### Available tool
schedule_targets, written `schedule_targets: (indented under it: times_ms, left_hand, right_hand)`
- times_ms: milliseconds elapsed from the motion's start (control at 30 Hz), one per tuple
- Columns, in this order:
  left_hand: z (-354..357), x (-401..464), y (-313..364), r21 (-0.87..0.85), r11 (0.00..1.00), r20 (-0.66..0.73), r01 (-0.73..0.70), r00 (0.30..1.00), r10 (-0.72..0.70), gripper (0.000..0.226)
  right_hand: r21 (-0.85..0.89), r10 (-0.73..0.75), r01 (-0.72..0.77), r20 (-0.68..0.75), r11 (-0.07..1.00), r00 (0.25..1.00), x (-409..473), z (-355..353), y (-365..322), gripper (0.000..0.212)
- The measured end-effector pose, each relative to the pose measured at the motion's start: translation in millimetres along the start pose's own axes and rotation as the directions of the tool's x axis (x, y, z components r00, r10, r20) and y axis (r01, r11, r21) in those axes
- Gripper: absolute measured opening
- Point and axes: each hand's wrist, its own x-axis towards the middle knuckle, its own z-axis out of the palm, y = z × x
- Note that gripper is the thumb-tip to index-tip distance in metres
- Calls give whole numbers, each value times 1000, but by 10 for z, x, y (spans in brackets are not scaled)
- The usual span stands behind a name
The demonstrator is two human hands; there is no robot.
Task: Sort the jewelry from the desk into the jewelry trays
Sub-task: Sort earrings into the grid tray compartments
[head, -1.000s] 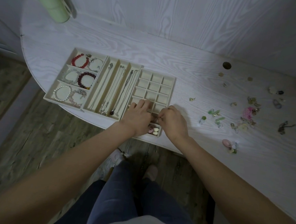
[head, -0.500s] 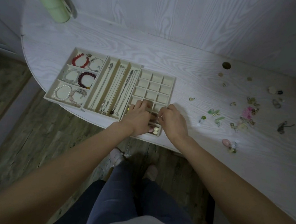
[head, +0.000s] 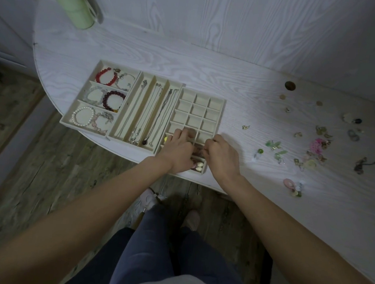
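Over grid tray (head: 216, 104) — both hands curled

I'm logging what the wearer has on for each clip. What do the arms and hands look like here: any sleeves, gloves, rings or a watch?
Both forearms are bare up to the frame edge, with no sleeves in view. The left hand and right hand wear no gloves; no watch or bracelet shows at either wrist. Rings are too small to tell.

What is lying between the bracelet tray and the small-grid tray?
In the head view, the necklace tray lies between the bracelet tray and the small-grid tray, its three long compartments holding chain necklaces.
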Motion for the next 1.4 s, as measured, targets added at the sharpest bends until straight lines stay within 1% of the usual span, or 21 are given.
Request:
schedule_targets:
  times_ms: [67,133,300,400,500,567,700,900,967,1100,1400]
  left_hand:
    - [-50,1,-17,-4,1000,-1,-5,1000,5,34]
    - [-95,0,-32,33,999,-19,-23,1000,24,33]
    - [-208,64,-62,270,955,-73,-122,986,147,31]
    - [-270,102,-54,386,906,-81,-171,973,218,31]
    - [-280,124,-56,449,874,-67,-186,968,240,29]
    - [-272,121,-61,436,881,-67,-182,970,234,31]
    - [-249,82,-61,357,917,-32,-179,979,203,31]
    - [-233,36,-46,336,927,-24,-165,983,183,32]
    - [-250,20,-30,315,935,-17,-163,984,177,33]
    - [-267,-12,-25,274,948,-16,-162,985,173,33]
    - [-279,-38,17,237,961,-14,-146,988,153,32]
  right_hand:
    - [18,8,-8,7,1000,1000,9,-10,8,18]
    - [33,17,-18,22,999,1000,16,-33,7,20]
    - [38,55,-57,60,998,997,44,-105,-33,20]
    - [-26,86,-84,60,996,995,65,-132,-63,19]
    - [-127,82,-75,55,989,995,73,-146,-101,16]
    - [-151,76,-67,57,986,995,71,-147,-111,15]
    - [-165,85,-74,62,984,994,49,-137,-117,15]
    - [-170,74,-57,97,984,993,40,-112,-151,16]
    - [-134,69,-56,98,989,993,46,-110,-141,16]
    - [3,56,-57,122,998,991,52,-106,-64,19]
    - [90,140,-143,37,986,989,11,-71,-96,21]
